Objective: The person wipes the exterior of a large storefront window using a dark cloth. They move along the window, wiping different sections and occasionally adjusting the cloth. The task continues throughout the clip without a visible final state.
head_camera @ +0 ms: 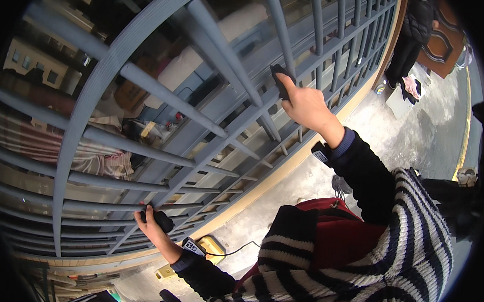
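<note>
Before me stands a blue-grey metal window grille (243, 120) with round bars and flat crossbars, over glass. My right hand (306, 107), at upper centre, holds a black cloth (282, 82) against a crossbar beside an upright bar, index finger stretched along the cloth. Lower left, my left hand (153, 227) grips a bunched black cloth (162, 221) at the same crossbar, its fingers partly round the bars. Each wrist carries a small black device with a printed code. The palms and the undersides of both cloths are hidden.
A person (411, 37) in dark clothes stands at upper right by a brown door panel (443, 46). Near them a white box (400, 102) bears pink and black cloths. Below the grille runs a cream ledge (283, 169). A yellow object (212, 247) with a cable lies on the ground.
</note>
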Available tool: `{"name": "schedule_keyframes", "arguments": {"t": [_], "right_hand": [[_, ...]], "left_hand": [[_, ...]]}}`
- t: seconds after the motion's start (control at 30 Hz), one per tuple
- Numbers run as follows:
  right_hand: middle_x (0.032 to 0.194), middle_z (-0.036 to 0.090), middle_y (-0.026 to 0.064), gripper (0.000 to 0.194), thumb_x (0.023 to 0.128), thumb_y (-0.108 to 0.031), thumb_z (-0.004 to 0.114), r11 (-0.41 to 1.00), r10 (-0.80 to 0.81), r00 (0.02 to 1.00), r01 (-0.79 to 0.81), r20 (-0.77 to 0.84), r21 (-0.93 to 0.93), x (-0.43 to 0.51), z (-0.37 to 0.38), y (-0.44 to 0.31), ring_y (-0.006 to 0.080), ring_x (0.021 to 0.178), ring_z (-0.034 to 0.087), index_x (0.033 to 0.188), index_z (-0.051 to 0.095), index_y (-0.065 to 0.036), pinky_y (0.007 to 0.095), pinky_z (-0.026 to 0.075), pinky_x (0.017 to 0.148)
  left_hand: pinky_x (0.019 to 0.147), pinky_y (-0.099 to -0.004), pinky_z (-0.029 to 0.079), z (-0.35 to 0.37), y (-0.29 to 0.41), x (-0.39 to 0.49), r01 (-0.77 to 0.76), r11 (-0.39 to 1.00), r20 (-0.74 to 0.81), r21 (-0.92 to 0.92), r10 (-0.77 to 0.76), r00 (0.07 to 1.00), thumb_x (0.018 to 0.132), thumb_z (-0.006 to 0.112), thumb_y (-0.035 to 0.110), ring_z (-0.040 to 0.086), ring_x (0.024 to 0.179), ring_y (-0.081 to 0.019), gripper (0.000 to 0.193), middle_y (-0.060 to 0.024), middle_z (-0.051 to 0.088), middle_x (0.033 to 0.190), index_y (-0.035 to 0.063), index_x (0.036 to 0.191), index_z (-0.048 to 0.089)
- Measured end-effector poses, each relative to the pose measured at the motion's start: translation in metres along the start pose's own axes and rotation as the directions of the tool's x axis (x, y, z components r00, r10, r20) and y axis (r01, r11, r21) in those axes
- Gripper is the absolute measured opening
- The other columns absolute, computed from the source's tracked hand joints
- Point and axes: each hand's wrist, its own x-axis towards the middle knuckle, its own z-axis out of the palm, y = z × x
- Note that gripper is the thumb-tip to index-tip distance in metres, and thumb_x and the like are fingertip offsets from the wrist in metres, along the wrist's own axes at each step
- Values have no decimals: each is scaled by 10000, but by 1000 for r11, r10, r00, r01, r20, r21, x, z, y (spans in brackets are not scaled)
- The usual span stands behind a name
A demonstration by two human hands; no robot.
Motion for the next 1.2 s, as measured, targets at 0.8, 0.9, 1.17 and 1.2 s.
{"name": "schedule_keyframes", "arguments": {"t": [0.8, 0.9, 1.17, 1.2], "right_hand": [[728, 684, 207, 719, 816, -154, 614, 977, -174, 975, 153, 142, 146, -17, 31, -55, 435, 725, 672, 1488, 363, -121, 515, 529, 660], [747, 685, 218, 746, 813, -158, 604, 974, -83, 981, 42, 177, 223, -29, 23, -63, 436, 739, 675, 1512, 341, -160, 517, 537, 691], [790, 668, 269, 860, 810, -183, 577, 864, -99, 932, -94, 349, 495, -29, 45, -76, 485, 772, 650, 1572, 179, -151, 535, 520, 757], [786, 666, 269, 870, 804, -177, 581, 880, -91, 937, -82, 336, 468, -33, 44, -74, 490, 759, 646, 1573, 174, -145, 537, 519, 749]], "left_hand": [[664, -243, 463, 4, 7, -7, 12, 1000, 49, 1, -12, 999, 935, 647, 67, 550, 746, -109, 300, -48, 600, 926, 31, 1225, 581], [655, -246, 464, 10, 11, -9, 11, 1000, 80, 17, -12, 997, 934, 644, 60, 557, 727, -115, 299, -52, 600, 926, 33, 1224, 578], [642, -254, 471, 32, 14, -11, 50, 999, 126, -16, -47, 991, 928, 652, 37, 567, 709, -123, 279, -45, 604, 918, 37, 1198, 581], [660, -256, 475, 36, 15, -13, 104, 994, 138, -18, -100, 985, 925, 659, 33, 570, 726, -122, 291, -42, 605, 916, 37, 1206, 583]]}}
